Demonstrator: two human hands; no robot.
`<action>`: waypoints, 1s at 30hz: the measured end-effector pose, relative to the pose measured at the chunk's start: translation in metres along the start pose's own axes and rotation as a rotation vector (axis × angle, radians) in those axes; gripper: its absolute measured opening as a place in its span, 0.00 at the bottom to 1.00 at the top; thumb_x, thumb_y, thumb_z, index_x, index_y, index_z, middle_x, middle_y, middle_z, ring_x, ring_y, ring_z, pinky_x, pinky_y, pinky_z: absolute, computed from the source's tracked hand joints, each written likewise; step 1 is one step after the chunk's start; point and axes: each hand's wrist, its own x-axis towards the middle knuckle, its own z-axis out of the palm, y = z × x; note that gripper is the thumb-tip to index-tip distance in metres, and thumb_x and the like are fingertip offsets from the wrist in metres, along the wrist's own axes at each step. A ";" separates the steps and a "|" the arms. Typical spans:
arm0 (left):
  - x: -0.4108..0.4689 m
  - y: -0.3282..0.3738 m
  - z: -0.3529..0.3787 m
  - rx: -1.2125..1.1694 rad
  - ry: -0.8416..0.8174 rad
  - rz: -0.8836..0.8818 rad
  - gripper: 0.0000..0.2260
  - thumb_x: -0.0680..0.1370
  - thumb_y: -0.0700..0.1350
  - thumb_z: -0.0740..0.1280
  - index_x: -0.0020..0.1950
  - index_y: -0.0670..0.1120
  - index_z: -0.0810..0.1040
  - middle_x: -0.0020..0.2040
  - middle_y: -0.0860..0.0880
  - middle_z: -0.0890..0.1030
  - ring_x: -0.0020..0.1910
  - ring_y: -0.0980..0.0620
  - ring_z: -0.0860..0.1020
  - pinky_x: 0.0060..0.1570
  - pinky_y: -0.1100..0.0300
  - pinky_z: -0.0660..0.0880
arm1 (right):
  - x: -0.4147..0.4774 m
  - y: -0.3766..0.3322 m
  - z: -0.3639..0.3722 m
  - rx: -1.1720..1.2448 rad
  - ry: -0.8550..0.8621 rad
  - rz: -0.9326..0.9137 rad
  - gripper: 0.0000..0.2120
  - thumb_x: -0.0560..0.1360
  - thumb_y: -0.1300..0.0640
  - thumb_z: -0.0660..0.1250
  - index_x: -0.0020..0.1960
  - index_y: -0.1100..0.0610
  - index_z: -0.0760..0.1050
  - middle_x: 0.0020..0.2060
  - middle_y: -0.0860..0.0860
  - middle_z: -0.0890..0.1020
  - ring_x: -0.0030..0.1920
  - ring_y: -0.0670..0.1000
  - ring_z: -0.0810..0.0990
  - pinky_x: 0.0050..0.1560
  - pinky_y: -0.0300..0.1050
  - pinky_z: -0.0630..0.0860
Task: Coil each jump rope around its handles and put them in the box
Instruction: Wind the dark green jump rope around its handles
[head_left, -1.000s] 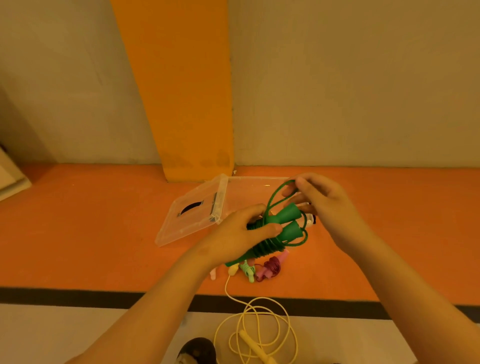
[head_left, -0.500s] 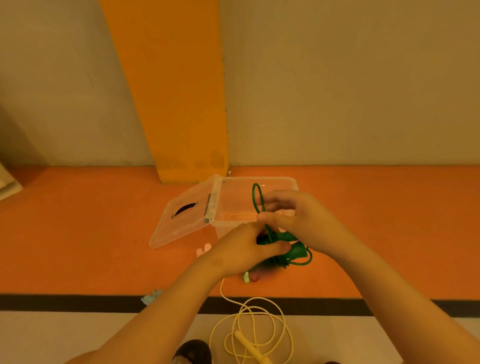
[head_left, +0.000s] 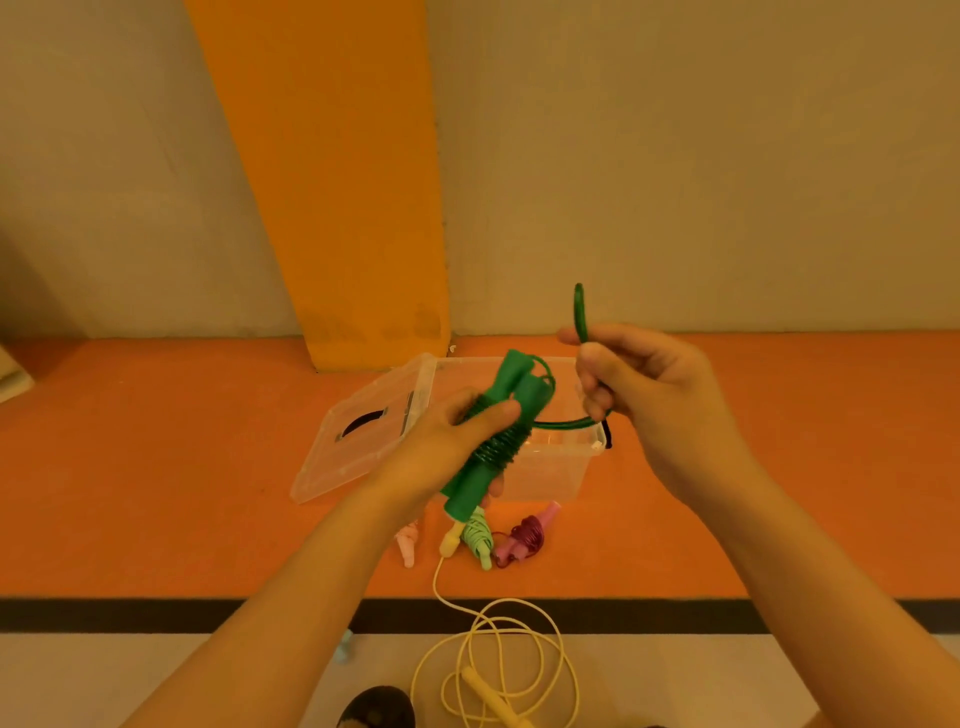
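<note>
Head cam: L hand (head_left: 447, 447) clenched round pair of green plastic jump-rope handles (head_left: 511, 376), held side by side, tilted, above clear plastic box (head_left: 587, 448); green cord wound tight round handles' mid section. R hand (head_left: 654, 400) pinches leftover green cord loop (head_left: 579, 312), up right of handles. Box sits on orange floor (head_left: 156, 467), clear lid (head_left: 358, 447) open at its left edge. On floor near box: maroon coiled rope (head_left: 524, 538), light-green coiled rope (head_left: 478, 535), pale-pink rope (head_left: 408, 545) partly hidden by L forearm. Loose yellow rope (head_left: 498, 654) uncoiled, crossing black stripe (head_left: 156, 616).
</note>
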 end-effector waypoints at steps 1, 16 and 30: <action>0.000 0.001 -0.001 -0.089 -0.006 -0.007 0.21 0.71 0.54 0.67 0.57 0.40 0.75 0.40 0.44 0.82 0.25 0.48 0.76 0.24 0.60 0.73 | 0.001 0.000 -0.002 -0.018 0.009 -0.002 0.07 0.76 0.67 0.64 0.49 0.60 0.79 0.26 0.46 0.76 0.26 0.45 0.70 0.29 0.37 0.69; -0.003 0.006 0.008 -0.501 -0.089 -0.004 0.21 0.70 0.59 0.61 0.47 0.42 0.78 0.35 0.44 0.78 0.20 0.51 0.71 0.22 0.62 0.70 | 0.006 0.021 -0.002 -0.380 -0.007 0.037 0.04 0.73 0.68 0.68 0.47 0.67 0.80 0.30 0.51 0.77 0.24 0.37 0.72 0.27 0.28 0.66; -0.007 0.007 0.001 -0.503 -0.096 0.005 0.19 0.71 0.60 0.61 0.36 0.49 0.85 0.42 0.41 0.73 0.22 0.51 0.72 0.23 0.61 0.70 | 0.006 0.021 0.001 -0.285 -0.014 0.019 0.07 0.73 0.68 0.68 0.50 0.69 0.80 0.30 0.52 0.77 0.24 0.38 0.72 0.27 0.28 0.66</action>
